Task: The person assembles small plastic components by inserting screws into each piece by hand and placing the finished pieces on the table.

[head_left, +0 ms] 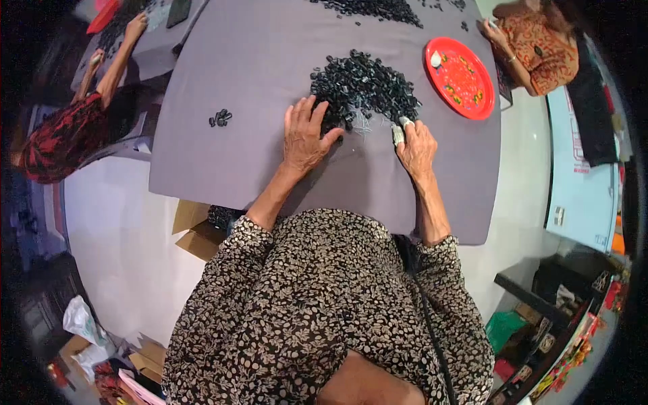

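Observation:
A heap of small black plastic pieces lies on the grey cloth-covered table, with thin clear slivers along its near edge. My left hand rests at the heap's left near side, fingers stretched and thumb apart, with nothing visible in it. At the near right edge of the heap is my right hand; white wrapping covers its thumb and a finger. Its fingers curl in close together, and whatever lies between their tips is too small to make out.
A red round tray with small colourful bits stands to the right. A few black pieces lie apart at left, and another black heap is at the far edge. People work at left and far right. An opened cardboard box sits below the table.

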The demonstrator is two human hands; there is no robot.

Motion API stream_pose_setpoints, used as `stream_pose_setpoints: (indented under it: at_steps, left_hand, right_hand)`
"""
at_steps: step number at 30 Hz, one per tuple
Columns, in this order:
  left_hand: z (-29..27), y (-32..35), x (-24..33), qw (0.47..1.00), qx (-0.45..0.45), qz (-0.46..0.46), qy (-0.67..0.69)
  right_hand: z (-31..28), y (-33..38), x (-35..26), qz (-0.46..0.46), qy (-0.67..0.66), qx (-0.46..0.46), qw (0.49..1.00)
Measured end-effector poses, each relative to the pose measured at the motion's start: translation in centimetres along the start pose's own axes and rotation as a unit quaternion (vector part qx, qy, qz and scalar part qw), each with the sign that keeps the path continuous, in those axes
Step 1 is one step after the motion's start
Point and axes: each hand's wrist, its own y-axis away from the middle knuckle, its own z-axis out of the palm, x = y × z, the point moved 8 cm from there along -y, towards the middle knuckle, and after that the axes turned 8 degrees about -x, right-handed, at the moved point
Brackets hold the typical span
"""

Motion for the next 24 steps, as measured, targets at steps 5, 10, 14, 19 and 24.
stream_pose_setpoints:
  at_steps: [5, 10, 14, 19, 24]
  left_hand:
    - [-0.6, 0.3, -0.9, 0.999, 0.018, -0.026, -0.034]
    - [-0.4, 0.0, -0.8, 0.999, 0.012, -0.023, -0.029]
    - [-0.6, -0.7, -0.5, 1.000, 0.027, -0.004, -0.014]
    - [-0.9, -1.2, -0.4, 0.999, 0.035, 0.001, -0.014]
    - [-0.8, -1.4, -0.4, 0.999, 0.048, 0.006, -0.018]
  right_hand:
    - [0.8, -0.9, -1.1, -0.052, -0.022, -0.022, 0.998]
    - [0.2, -1.6, -1.5, -0.074, -0.056, -0.026, 0.995]
    - [-1.1, -2.1, -1.5, -0.062, -0.123, 0.001, 0.990]
    - [-1.5, -3.1, -2.2, -0.065, -0.108, -0.066, 0.990]
    - [-0.2, -5.1, -3.6, -0.073, -0.117, -0.118, 0.983]
